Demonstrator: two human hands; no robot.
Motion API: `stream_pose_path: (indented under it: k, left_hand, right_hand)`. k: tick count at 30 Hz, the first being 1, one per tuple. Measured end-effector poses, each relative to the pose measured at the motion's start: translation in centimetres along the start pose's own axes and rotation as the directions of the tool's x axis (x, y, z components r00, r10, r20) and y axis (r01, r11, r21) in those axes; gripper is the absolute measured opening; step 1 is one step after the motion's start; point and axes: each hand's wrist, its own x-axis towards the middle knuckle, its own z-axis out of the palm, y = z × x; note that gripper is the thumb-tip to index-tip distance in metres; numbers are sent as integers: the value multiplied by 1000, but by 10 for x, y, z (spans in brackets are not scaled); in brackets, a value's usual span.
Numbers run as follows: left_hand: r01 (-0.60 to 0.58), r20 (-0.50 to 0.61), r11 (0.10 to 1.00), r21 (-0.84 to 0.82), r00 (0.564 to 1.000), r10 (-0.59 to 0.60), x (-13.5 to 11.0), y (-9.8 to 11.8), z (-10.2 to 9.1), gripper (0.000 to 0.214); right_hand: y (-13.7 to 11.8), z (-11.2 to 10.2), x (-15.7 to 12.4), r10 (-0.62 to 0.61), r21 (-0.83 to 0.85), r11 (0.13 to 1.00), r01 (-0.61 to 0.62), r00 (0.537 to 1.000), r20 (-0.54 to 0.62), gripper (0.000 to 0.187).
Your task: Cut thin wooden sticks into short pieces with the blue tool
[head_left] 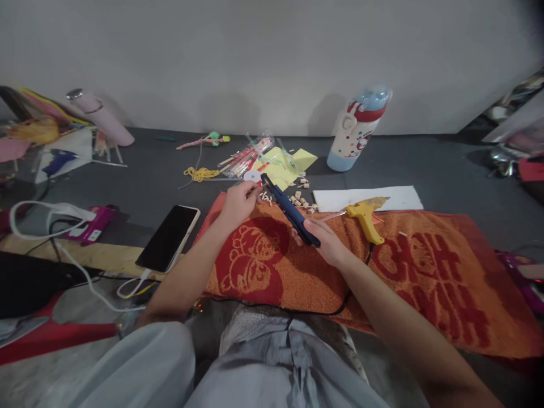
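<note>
My right hand is wrapped round a long dark blue hand tool, its kind not clear, held slanting above the towel. The tool's dark tip points away from me and to the left. Close beside that tip, my left hand has its fingers pinched together. Whatever they hold, if anything, is too small to make out. Small cut wooden pieces lie just beyond the tool. Under both hands spreads an orange and red towel. To the right, a yellow glue gun rests on the towel and a white board.
A black-screened phone with a charging cable lies left, near a purple power strip. Behind are packets of sticks, yellow paper and yellow string. A blue-white bottle and a pink flask stand near the wall.
</note>
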Motion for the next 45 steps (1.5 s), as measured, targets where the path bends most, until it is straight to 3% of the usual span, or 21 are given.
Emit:
stream_pose_path:
  k: [9,26,39,45]
  left_hand:
    - [-17,-10,1000,-18,1000,16,-1,-4,2,25]
    - [-75,6,965,253,997,76,-5,1,-3,28]
    - [-122,67,881,457,992,103,-10,9,-1,27]
    - [-91,41,854,513,996,81,-12,11,1,29]
  right_hand:
    - [0,2,-2,4,-28,1000,-4,1000,-8,44]
    - [2,5,-1,-40,-120,992,37,999,-25,45]
    - [9,4,2,3,-63,998,-4,1000,-27,49]
    - [9,5,1,-2,-53,999,0,999,-38,48]
